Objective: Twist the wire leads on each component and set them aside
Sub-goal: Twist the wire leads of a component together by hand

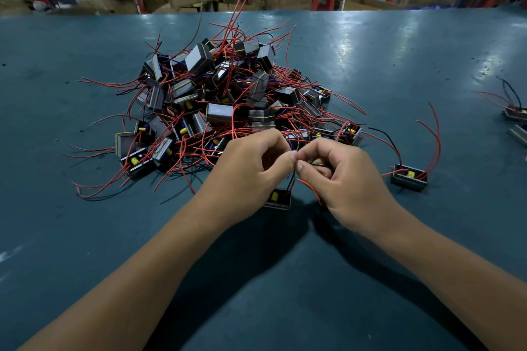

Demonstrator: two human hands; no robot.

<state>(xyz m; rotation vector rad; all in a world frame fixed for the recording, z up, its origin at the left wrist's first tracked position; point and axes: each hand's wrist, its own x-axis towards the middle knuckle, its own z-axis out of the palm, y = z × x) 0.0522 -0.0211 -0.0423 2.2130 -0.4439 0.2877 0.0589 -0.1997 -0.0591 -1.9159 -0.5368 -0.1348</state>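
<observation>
On the green table [85, 236], a big tangled pile of components [216, 100] sits far left of centre. Nearer, the left hand [251, 171] and right hand [342, 177] meet fingertip to fingertip, both pinching the wire leads [292, 177] of one small component [278, 199] hanging just below them. Right of that, a finished-looking component [409, 177] lies apart. The thin leads could slip from the pinch, or snag nearby red wires and drag the pile.

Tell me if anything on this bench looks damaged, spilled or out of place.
Nothing stands out. The pile of components is tangled but whole on the table. Both hands, left and right, pinch the wire leads of one component hanging below them.
</observation>
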